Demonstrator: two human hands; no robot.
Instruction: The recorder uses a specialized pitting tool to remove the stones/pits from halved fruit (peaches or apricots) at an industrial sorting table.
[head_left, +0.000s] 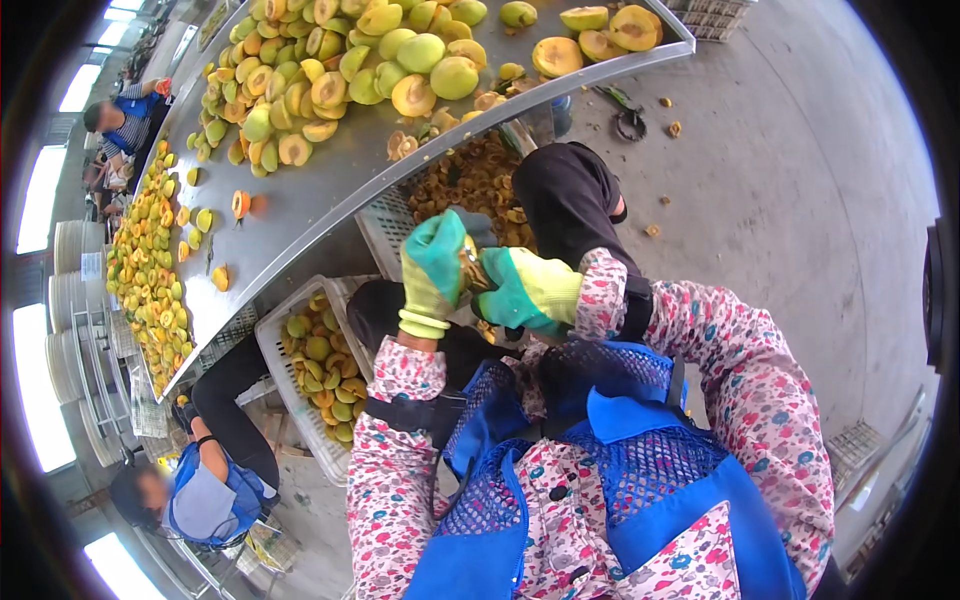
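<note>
In front of my lap, my gloved hands are close together. My left hand (433, 270) is closed around a yellowish fruit piece (469, 253), mostly hidden by the fingers. Curled towards it, my right hand (531, 289) grips what looks like a small dark hand tool (477, 306); its shape is largely covered. Beneath the hands a crate (382, 229) holds brown pits and scraps (454, 180). To the left stands a white plastic crate (271, 337) of green and yellow fruit halves (330, 360).
A metal table (300, 217) with a raised rim carries piles of halved fruit (337, 67). One co-worker (210, 487) sits to the left, and another person (127, 120) is farther along the table. Scraps (674, 130) and a dark ring-shaped object (630, 125) lie on the concrete floor (765, 195).
</note>
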